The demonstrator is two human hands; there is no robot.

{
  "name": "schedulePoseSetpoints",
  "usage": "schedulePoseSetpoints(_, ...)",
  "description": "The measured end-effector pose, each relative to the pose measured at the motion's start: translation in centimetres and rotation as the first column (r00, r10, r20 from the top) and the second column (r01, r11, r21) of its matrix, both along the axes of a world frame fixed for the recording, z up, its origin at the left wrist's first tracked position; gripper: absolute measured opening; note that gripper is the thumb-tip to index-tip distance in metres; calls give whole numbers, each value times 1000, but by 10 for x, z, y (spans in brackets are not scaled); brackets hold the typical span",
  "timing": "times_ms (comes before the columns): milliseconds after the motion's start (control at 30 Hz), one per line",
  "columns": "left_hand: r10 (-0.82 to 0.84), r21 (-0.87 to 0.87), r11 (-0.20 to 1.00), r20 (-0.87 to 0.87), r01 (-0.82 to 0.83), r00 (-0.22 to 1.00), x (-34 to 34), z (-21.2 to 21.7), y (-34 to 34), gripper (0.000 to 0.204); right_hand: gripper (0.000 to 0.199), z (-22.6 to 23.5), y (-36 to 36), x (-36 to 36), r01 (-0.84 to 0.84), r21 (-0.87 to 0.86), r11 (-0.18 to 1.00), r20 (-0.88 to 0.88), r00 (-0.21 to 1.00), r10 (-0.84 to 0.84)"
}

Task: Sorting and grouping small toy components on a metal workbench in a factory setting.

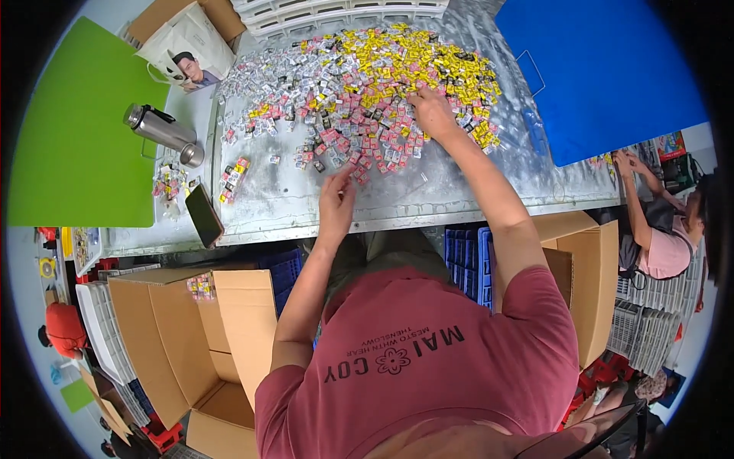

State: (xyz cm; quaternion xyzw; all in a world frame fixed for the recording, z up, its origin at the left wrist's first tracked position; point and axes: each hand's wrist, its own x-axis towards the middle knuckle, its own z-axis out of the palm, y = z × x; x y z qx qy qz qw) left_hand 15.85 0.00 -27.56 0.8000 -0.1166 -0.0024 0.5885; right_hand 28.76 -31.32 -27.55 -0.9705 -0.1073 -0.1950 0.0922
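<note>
A wide heap of small wrapped pieces covers the middle of a grey metal table (pixel 287 195). Yellow pieces (pixel 405 57) lie mostly at the back and right, pink pieces (pixel 371 141) toward the front, and silvery-white pieces (pixel 267 80) on the left. My right hand (pixel 433 116) reaches into the heap where yellow meets pink, its fingers apart on the pieces. At the front edge of the heap is my left hand (pixel 336 200), its fingers loosely stretched toward the nearest pink pieces. No piece shows clearly between the fingers of either hand.
Left of the heap are a small row of pieces (pixel 235 180), a phone (pixel 204 216), a steel flask (pixel 164 130) and a white bag (pixel 187 50). Green (pixel 84 130) and blue (pixel 604 73) panels flank the table. Cardboard boxes (pixel 164 329) stand below; another person (pixel 665 237) works at right.
</note>
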Motion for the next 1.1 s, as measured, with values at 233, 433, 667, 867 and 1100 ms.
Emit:
schedulePoseSetpoints(233, -95, 72, 993, 64, 91, 993, -17, 2, -31, 26, 15, 3, 2, 3, 37, 239, 970, 16, 999, -42)
schedulePoseSetpoints(433, -130, 270, 962, 288, 49, 949, -17, -15, -37, 33, 26, 1, -5, -5, -10, 233, 972, -129, 991, 42)
schedulePoseSetpoints(667, -139, 292, 955, 281, 53, 949, -14, -10, -38, 33, 32, 13, -13, -14, -11, 334, 943, -194, 978, 80)
schedulePoseSetpoints(867, -168, 262, 960, 271, 95, 948, -14, -3, -43, 37, 28, 37, -12, -49, 40, 338, 940, -335, 939, 80)
schedulePoseSetpoints(1100, -285, 421, 899, 350, 121, 892, -11, -5, -46, 35, 36, 21, -24, -66, 67, 302, 951, -348, 936, 44)
